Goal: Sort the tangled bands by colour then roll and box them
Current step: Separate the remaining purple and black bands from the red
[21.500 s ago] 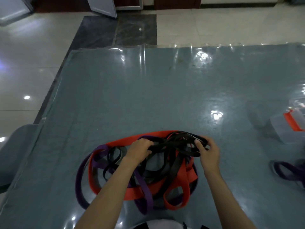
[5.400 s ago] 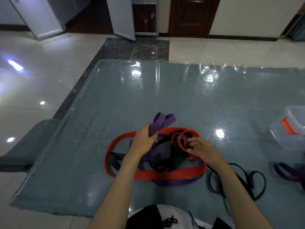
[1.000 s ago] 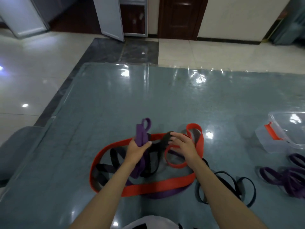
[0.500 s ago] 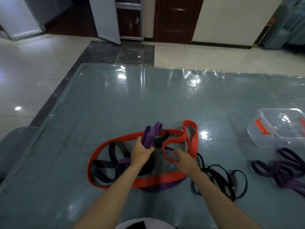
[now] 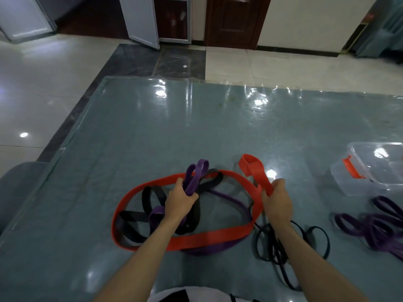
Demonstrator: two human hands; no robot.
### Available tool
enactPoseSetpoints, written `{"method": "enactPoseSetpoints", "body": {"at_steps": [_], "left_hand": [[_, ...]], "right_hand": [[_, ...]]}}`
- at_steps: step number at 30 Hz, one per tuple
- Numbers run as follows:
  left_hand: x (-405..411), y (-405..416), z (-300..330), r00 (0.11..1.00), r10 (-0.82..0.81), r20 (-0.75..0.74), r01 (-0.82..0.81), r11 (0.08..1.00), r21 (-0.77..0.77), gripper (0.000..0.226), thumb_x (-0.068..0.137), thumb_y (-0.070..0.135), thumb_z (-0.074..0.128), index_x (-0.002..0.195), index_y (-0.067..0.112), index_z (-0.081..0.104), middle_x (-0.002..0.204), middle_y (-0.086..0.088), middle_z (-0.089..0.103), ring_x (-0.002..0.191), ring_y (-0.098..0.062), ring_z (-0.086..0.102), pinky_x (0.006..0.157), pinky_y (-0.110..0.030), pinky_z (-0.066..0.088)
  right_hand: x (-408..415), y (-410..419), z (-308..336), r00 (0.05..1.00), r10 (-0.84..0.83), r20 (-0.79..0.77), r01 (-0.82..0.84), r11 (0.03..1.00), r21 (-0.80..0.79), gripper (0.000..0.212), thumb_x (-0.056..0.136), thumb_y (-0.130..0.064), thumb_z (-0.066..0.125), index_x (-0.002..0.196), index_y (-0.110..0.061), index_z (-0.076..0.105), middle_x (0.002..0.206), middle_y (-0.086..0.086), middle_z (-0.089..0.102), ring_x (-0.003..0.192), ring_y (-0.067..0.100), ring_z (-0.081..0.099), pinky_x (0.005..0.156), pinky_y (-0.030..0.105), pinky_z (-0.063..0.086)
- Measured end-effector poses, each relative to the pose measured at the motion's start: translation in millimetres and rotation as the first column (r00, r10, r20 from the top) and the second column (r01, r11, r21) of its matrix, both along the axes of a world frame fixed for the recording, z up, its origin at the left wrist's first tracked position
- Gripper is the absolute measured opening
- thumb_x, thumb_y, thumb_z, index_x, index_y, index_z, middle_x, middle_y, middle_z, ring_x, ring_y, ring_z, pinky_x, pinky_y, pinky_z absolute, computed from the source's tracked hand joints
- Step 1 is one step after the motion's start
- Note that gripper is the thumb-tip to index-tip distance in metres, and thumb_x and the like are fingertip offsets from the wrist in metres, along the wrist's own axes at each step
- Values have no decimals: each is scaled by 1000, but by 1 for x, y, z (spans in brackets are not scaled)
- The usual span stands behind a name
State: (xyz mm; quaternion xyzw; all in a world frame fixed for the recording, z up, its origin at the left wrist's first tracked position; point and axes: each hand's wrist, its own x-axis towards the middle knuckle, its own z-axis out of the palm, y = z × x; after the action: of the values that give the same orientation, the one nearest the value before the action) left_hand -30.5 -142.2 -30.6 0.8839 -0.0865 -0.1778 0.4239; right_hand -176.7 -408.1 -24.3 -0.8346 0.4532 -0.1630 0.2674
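Untangling | your left hand (image 5: 178, 202) grips the purple band (image 5: 196, 178) bunched at centre | your right hand (image 5: 277, 201) pinches the red band (image 5: 254, 171), its fold running toward 11 o'clock, loop lying toward 9 | clear box (image 5: 375, 171) at 2 o'clock.

Centre frame: left hand (image 5: 180, 203) grips purple band (image 5: 196, 177); right hand (image 5: 278, 200) grips red band (image 5: 255, 171); clear box (image 5: 375, 168) right.

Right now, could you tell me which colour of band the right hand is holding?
The red band: the right hand grips its raised folded end. The left hand holds the purple band; the black bands lie flat.
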Motion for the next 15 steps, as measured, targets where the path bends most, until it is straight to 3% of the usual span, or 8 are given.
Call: {"method": "enactPoseSetpoints", "body": {"at_steps": [3, 6, 9, 12, 15], "left_hand": [[1, -4, -4, 999, -38, 33, 37, 999, 16, 31, 88, 31, 79, 106, 28, 54, 89, 12, 66, 76, -4, 65, 57, -24, 46], [5, -6, -6, 997, -47, 65, 47, 999, 6, 27, 91, 38, 79, 103, 24, 60, 87, 10, 67, 77, -4, 64, 60, -25, 47], [13, -6, -6, 998, 19, 52, -17, 999, -32, 19, 96, 34, 74, 104, 18, 68, 90, 4, 71, 84, -17, 68, 74, -40, 56], [26, -1, -2, 994, 107, 3, -107, 993, -55, 22, 101, 32, 69, 101, 10, 72, 91, -4, 73, 92, -27, 70, 79, -38, 52], [38, 9, 6, 978, 198, -57, -204, 972, -114, 24, 102, 31, 69, 102, 8, 72, 92, -6, 78, 91, -23, 73, 85, -39, 55]], "right_hand": [[6, -3, -3, 1000, 24, -5, -24, 999, -36, 27, 94, -25, 71, 113, -21, 53, 103, 6, 68, 87, 29, 67, 70, 42, 54], [12, -2, -10, 998, 57, -36, -62, 986, -155, 37, 88, -9, 75, 122, -11, 60, 120, 15, 58, 110, 37, 58, 81, 47, 54], [21, -2, -14, 987, 157, -27, -159, 971, -179, 31, 83, 6, 66, 108, -11, 63, 107, 13, 58, 95, 37, 60, 71, 45, 54], [33, 3, -17, 958, 282, -60, -287, 952, -105, 29, 84, 7, 63, 105, -12, 69, 105, 11, 63, 86, 36, 64, 68, 46, 55], [47, 16, -23, 933, 356, -54, -359, 932, -58, 23, 88, 0, 69, 106, -12, 73, 108, 8, 71, 92, 33, 69, 75, 44, 57]]}}
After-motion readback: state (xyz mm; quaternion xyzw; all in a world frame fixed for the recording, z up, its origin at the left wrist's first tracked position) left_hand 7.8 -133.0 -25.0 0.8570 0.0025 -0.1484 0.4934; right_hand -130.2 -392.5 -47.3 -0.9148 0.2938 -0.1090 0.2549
